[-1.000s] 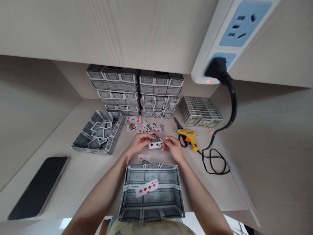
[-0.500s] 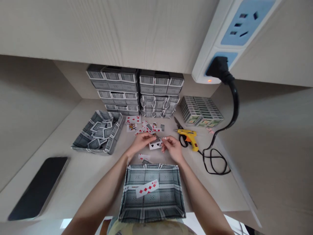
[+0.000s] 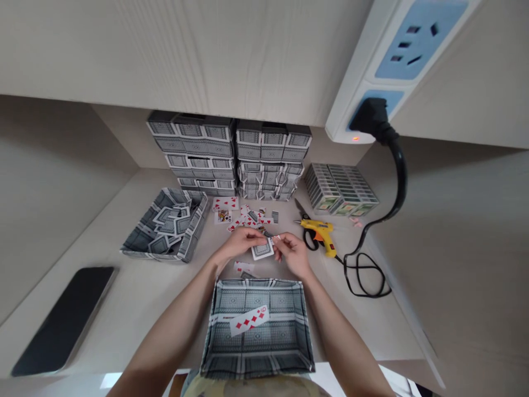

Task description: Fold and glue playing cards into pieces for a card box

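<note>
Between my two hands is a folded playing card (image 3: 262, 250), its grey patterned back facing up. My left hand (image 3: 243, 242) pinches the card's upper left part with thumb and fingers. At the upper right corner, my right hand (image 3: 291, 251) is closed on the same card. Close to my body stands an open box made of playing cards (image 3: 258, 292), with a six of diamonds strip (image 3: 249, 321) lying inside. A few card pieces (image 3: 243, 267) lie between the box and my hands. Beyond my fingers is a scatter of cut cards (image 3: 252, 216).
Stacked card boxes (image 3: 268, 149) stand at the back, beside card packs (image 3: 341, 187). A card tray (image 3: 192, 231) holds folded cards. A yellow glue gun (image 3: 318, 229) lies over black scissors (image 3: 309, 240), its cord on the right. A phone (image 3: 66, 320) rests left; a power strip (image 3: 372, 82) hangs above.
The card between my hands showed its black-suit face; now its patterned back is up. My hands stay nearly in place. The view has shifted slightly.
</note>
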Available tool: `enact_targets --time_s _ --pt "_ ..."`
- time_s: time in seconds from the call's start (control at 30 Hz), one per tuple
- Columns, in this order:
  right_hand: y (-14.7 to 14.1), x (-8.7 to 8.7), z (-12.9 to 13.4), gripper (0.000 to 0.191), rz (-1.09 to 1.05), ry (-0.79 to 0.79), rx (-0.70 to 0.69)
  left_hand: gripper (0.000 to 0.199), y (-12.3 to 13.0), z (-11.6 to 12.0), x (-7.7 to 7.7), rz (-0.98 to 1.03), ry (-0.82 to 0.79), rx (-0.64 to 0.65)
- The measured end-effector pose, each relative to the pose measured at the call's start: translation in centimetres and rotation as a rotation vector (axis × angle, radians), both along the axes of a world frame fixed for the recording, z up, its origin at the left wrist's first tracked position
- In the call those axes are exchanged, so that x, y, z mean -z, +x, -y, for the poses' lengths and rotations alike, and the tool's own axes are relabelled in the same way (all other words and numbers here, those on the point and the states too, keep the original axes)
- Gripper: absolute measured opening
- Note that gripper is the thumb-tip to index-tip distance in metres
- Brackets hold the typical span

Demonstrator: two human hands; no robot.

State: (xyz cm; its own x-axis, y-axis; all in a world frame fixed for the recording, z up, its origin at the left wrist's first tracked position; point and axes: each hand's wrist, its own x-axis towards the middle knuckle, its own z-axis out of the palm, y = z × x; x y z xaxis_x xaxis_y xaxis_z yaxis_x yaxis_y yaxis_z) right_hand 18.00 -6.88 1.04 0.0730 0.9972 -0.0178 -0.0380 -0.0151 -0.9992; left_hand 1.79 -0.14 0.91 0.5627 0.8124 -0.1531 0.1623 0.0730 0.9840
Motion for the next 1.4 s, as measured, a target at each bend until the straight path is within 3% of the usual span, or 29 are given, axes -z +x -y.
enact_targets --time_s 0.23,0.53,0.7,0.93,1.07,1.17,1.4 --pt "-0.2 0.1 0.2 0.031 -0.004 -0.028 0.021 0.026 0.3 0.0 -0.5 -0.008 -0.014 0.079" --pt "-0.3 0.2 0.4 0.028 0.065 -0.017 0.009 0.027 0.1 0.0 -0.8 -0.090 0.089 0.237" --pt "-0.1 0.4 0.1 0.028 0.101 -0.013 -0.016 0.030 0.3 0.5 -0.7 -0.105 0.126 0.206" --pt "0.6 -0.1 -0.4 0.034 0.207 0.027 0.001 0.029 0.7 1.0 -0.2 -0.091 0.203 -0.006" --pt "0.2 0.2 -0.3 0.032 0.091 -0.084 -0.153 0.028 0.8 1.1 0.1 -0.096 0.260 -0.081" --pt "-0.2 0.6 -0.3 0.035 -0.045 -0.157 -0.251 0.030 0.9 1.2 0.1 -0.122 0.291 -0.039" --pt "-0.2 0.2 -0.3 0.030 -0.107 -0.150 -0.235 0.037 0.7 0.8 0.1 -0.075 0.242 0.129"
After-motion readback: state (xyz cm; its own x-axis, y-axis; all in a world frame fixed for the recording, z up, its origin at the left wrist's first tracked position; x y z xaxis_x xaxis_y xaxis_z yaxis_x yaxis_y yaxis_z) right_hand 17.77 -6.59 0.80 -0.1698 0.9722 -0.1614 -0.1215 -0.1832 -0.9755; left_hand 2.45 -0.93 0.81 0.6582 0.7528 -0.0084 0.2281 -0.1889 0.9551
